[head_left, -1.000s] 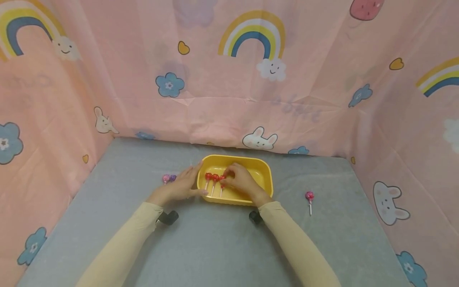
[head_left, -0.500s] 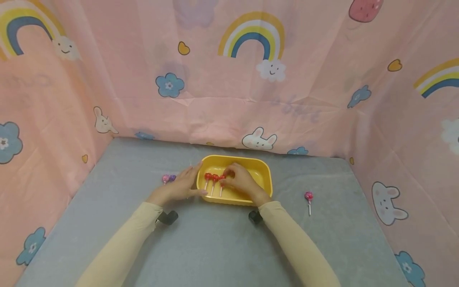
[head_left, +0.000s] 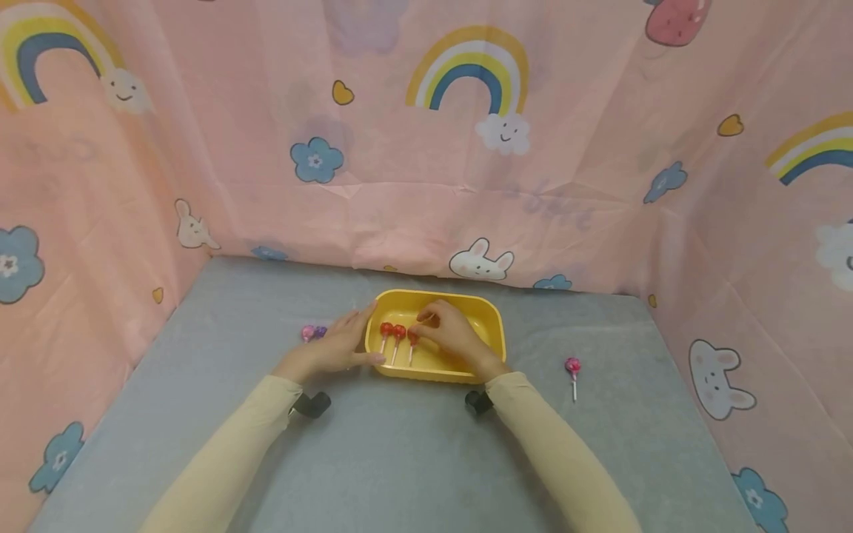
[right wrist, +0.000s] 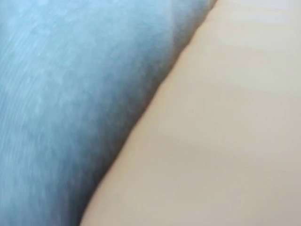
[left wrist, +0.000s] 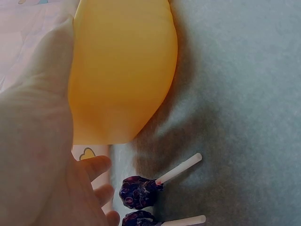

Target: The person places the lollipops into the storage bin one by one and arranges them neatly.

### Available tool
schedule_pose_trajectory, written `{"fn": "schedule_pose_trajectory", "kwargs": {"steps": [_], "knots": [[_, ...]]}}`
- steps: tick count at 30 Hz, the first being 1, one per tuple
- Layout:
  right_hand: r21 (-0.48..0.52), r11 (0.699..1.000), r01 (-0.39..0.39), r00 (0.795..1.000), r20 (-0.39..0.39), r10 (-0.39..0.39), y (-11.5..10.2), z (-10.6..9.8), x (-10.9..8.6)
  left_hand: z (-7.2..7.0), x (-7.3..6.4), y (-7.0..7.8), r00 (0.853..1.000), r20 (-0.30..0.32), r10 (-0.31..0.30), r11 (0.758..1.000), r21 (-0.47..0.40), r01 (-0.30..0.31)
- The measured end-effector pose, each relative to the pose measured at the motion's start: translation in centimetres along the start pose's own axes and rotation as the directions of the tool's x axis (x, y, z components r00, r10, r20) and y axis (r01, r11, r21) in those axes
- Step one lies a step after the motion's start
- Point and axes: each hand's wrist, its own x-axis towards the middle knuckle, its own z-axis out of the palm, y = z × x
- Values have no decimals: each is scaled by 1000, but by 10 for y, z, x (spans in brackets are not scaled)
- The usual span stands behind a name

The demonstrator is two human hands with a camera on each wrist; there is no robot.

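Inside the yellow tray (head_left: 466, 376), two red lollipops (head_left: 386, 329) lie side by side at the left end, and a third red lollipop (head_left: 412, 353) lies just right of them. My right hand (head_left: 453, 334) reaches in over that third one, thumb and bent fingers at its head, which they partly cover. Along the tray's left end lies my left hand (head_left: 338, 344), fingers extended and thumb toward the front rim. In the left wrist view, the left palm faces the tray's wall (left wrist: 124, 70).
Left of the left hand, a pink lollipop (head_left: 308, 332) and a purple lollipop (head_left: 320, 332) lie on the grey cloth (head_left: 400, 459). Another pink lollipop (head_left: 573, 366) lies right of the tray. A printed pink curtain (head_left: 386, 222) stands behind. The right wrist view shows mostly a blurred sleeve (right wrist: 211, 141).
The right hand's thumb and fingers have shifted slightly up and off the third red lollipop, which stays in the tray. The left hand has stayed in place.
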Motion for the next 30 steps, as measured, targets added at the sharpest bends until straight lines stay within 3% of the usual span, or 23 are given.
{"fn": "schedule_pose_trajectory", "kwargs": {"steps": [6,18,30], "knots": [[-28,999,-35,999,37,36,2,-5,-1,0,0,0,1000,-13,9,1000,14,-9],[-110,990,87,995,56,-82,7,1,0,1,1,1,1000,-11,19,999,26,-18],[-109,991,82,996,54,-77,6,3,1,3,4,-2,1000,-15,22,999,40,-21]]}}
